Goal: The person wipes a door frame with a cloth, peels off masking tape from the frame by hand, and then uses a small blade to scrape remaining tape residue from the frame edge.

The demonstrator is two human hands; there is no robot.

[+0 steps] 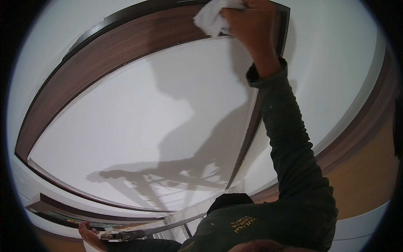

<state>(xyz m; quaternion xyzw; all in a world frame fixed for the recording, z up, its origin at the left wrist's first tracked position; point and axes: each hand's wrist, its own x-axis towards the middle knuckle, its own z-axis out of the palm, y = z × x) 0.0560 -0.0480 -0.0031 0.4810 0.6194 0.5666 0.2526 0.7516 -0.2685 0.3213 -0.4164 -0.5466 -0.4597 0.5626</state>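
My right arm, in a dark green sleeve, reaches up to the upper edge of the view. My right hand (pixel 256 25) is closed on a crumpled white cloth (pixel 213 19), which lies against the dark brown wooden frame (pixel 138 40) near its corner. The frame surrounds a large white panel (pixel 109 122). At the lower left, my left hand (pixel 89 233) is beside the end of a ladder (pixel 126 235). Its fingers look loosely curled and apart, with nothing visible in them; part of the hand is hidden. Shadows of my arm and the ladder fall on the panel.
White wall (pixel 336 63) borders the frame on the right, with a curved brown band (pixel 357 130) beyond it. A dark wood-edged ledge (pixel 54 210) runs along the lower left. A dark rounded shape (pixel 228 199) sits by the ladder.
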